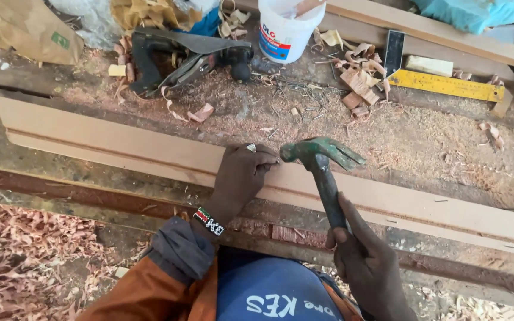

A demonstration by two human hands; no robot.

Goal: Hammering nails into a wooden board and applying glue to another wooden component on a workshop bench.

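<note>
A long pale wooden board (120,142) with a groove along it lies across the workbench. My left hand (242,175) rests on the board with fingertips pinched together, apparently around a small nail, which I cannot make out clearly. My right hand (367,261) grips the handle of a green claw hammer (322,160). The hammer head is right beside my left fingertips, just above the board.
Behind the board lie a black hand plane (179,59), a white plastic bucket (287,30), loose nails (295,95), wood offcuts (358,83) and a yellow try square (441,83). Sawdust covers the bench. Wood shavings (25,255) litter the ground at lower left.
</note>
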